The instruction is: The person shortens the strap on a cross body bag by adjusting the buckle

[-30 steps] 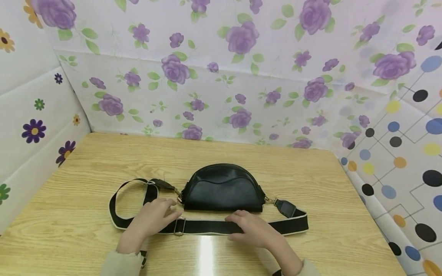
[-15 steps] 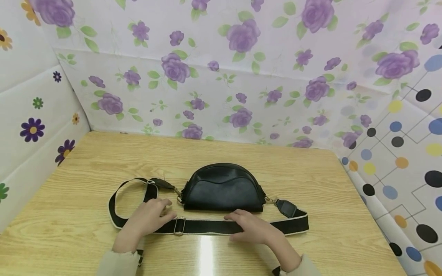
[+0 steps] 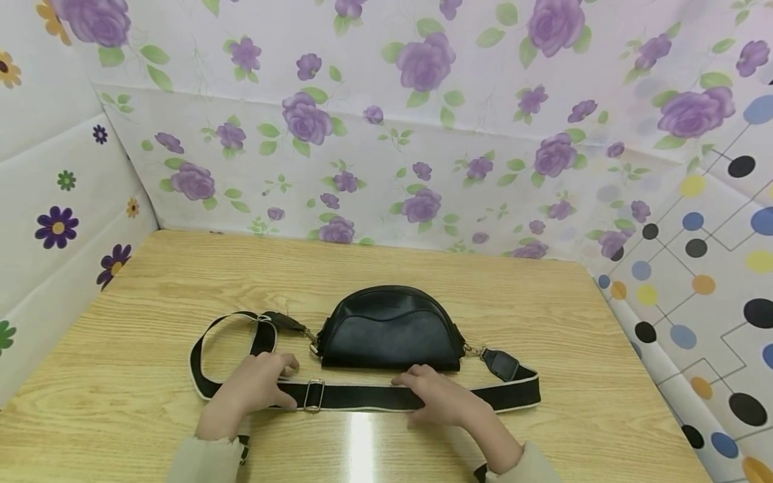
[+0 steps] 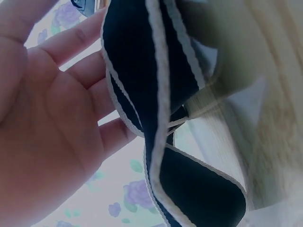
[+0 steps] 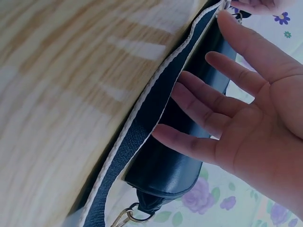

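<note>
A black half-moon handbag stands mid-table. Its black strap with white edging runs along the bag's near side and loops round at the left. My left hand is over the strap, its thumb just left of the metal slider buckle. In the left wrist view, the left fingers are loosely spread, their tips behind the strap. My right hand lies over the strap in front of the bag. Its spread fingers reach the strap's edge in the right wrist view.
The strap joins the bag through a gold clasp on the right and a leather tab on the left. Beyond the wooden table rises a flowered cloth. A dotted cloth borders the right side.
My left hand has shifted slightly left and lowered, its thumb coming down onto the strap beside the buckle. The right hand has barely moved. Bag and strap lie as before.
</note>
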### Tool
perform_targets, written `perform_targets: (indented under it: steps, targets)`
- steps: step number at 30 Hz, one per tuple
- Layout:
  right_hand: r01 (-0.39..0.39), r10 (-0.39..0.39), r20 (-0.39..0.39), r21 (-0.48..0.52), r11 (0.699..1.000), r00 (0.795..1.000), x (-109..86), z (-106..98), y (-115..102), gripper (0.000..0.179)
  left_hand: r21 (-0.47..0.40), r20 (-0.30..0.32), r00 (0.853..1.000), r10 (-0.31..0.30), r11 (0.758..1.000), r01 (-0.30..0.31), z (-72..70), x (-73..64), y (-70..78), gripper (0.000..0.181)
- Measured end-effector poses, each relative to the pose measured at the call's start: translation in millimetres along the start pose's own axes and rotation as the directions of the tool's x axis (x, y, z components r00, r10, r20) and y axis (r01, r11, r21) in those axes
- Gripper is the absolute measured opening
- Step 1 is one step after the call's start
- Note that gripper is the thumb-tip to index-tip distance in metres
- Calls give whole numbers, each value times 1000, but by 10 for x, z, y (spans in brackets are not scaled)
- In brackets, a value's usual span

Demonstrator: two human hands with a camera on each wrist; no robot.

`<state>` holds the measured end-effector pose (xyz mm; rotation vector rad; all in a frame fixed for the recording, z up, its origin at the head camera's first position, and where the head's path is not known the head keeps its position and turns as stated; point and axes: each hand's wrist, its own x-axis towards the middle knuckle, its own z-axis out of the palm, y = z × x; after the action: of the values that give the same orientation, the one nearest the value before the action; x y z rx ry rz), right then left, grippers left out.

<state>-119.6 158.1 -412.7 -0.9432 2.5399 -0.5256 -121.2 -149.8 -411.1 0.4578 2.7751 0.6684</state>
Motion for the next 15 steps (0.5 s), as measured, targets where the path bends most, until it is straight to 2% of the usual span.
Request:
perform_targets:
  steps: [4,10,15]
  targets:
    - [11,-11,6,10,1000,1000,11,0,8,51,11,22,999,-24,1000,23,7,0,-1,44]
    - [17,-17,8,21,1000,1000,10,-9,4,51,32,57,998,-19,999,17,25,31,5,32]
    - [16,-16,15,18,1000,1000,11,-4,-8,51,27,63,998,-15,1000,13,37,38,20,29]
